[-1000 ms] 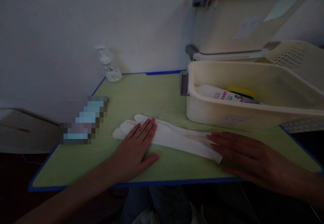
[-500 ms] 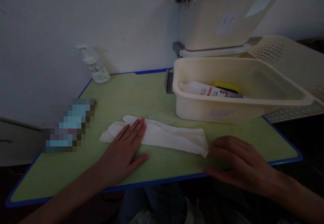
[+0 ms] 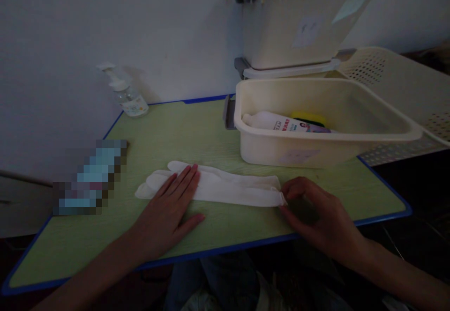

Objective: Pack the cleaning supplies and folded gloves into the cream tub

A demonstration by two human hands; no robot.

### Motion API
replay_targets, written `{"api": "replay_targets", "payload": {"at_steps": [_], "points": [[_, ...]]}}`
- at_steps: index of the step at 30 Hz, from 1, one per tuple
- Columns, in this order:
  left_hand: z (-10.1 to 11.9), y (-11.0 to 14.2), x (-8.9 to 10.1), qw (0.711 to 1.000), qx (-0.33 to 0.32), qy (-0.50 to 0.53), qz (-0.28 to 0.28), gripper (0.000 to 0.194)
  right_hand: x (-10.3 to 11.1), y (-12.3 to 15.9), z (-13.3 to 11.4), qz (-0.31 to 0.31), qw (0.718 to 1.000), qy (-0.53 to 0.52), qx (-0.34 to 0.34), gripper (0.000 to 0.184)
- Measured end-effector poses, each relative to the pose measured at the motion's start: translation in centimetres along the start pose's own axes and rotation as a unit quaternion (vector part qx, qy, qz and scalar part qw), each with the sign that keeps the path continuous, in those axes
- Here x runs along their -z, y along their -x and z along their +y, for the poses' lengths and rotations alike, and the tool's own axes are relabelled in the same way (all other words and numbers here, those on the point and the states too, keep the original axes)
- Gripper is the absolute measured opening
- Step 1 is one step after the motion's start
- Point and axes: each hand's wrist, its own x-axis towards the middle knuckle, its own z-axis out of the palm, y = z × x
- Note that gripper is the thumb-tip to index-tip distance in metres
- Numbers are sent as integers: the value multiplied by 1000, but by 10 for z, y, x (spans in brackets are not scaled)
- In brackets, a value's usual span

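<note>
A long white glove (image 3: pixel 232 190) lies flat on the light green tabletop (image 3: pixel 197 133), its rounded finger ends to the left and its cuff to the right. Spread flat over the finger end is my left hand (image 3: pixel 167 215), pressing down with fingers stretched out and the thumb apart. My right hand (image 3: pixel 321 215) is curled at the opposite end, with thumb and fingertips pinching the edge of the cuff. Some of the glove is hidden under my left palm and fingers.
A cream bin (image 3: pixel 277 149) holding a white bottle (image 3: pixel 267 121) and a yellow sponge (image 3: pixel 307 116) stands at the back right. Behind it are a lidded box (image 3: pixel 274 30) and a perforated basket (image 3: pixel 397 81). A pump bottle (image 3: pixel 131 102) and a blurred-out flat object (image 3: pixel 94 175) sit left.
My right hand has its thumb and fingers closer together on the cuff, and the cuff's near corner is drawn in. My left hand stays on the glove. The view has shifted slightly.
</note>
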Motion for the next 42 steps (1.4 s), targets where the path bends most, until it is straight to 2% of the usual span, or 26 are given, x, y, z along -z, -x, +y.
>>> {"api": "replay_targets", "payload": {"at_steps": [6,10,13,17,20,26,34,38,42], "points": [[1,0,0,1000,4,0,-4,74,-7,-1,0,48,992,-98,-63,17],[1,0,1,1000,6,2,-7,73,-5,-4,1,60,989,-118,-60,23],[0,0,1,1000,3,2,-10,74,-1,-8,1,39,997,-71,-17,25],[1,0,1,1000,6,9,-8,73,1,-10,2,-4,999,26,47,19],[1,0,2,1000,10,15,-10,73,-1,-10,4,-25,996,70,51,26],[2,1,2,1000,15,13,-12,75,-7,-6,-1,-38,984,161,69,28],[3,1,2,1000,14,7,-15,75,2,-12,-5,-74,944,283,151,20],[2,1,2,1000,15,11,-12,75,9,-22,-4,-120,916,323,205,19],[2,0,5,1000,8,19,-17,66,10,-30,-6,-159,887,345,262,24]]}}
